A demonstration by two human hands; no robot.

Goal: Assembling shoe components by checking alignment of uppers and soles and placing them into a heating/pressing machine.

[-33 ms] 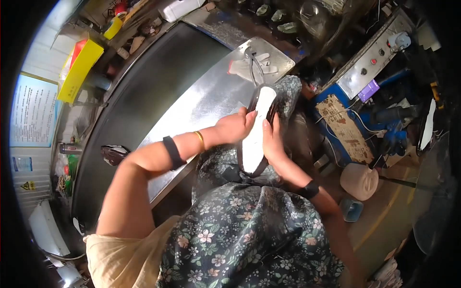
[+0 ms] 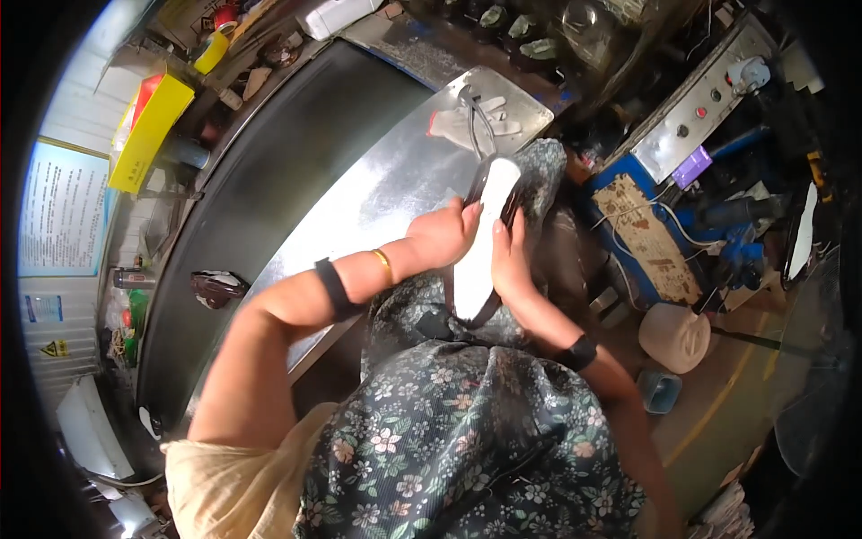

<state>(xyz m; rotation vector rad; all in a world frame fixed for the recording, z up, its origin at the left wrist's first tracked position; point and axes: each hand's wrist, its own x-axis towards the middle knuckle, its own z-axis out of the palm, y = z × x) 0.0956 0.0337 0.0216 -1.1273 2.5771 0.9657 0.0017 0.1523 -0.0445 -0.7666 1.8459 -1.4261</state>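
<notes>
A dark brown shoe upper (image 2: pixel 488 238) rests on my lap with its long white insole side facing up. My left hand (image 2: pixel 446 235) grips its left edge, the thumb laid on the white surface. On the opposite edge, the fingers of my right hand (image 2: pixel 509 260) press against the side. Both hands are closed round the shoe upper. Just beyond its far end lie metal pincers (image 2: pixel 482 126) and a white work glove (image 2: pixel 458 128) on a metal plate (image 2: pixel 530 112). What lies under the shoe upper is hidden.
To the left, a dark conveyor belt (image 2: pixel 296 135) carries another brown shoe upper (image 2: pixel 218 287) near my left forearm. A blue machine with a button panel (image 2: pixel 687 117) stands to the right. Below it are a pale plastic jug (image 2: pixel 673 339) and a small tub (image 2: pixel 660 393).
My left forearm has shifted slightly right, and more of the brown shoe upper on the belt shows beside it. Both hands keep their hold on the shoe upper.
</notes>
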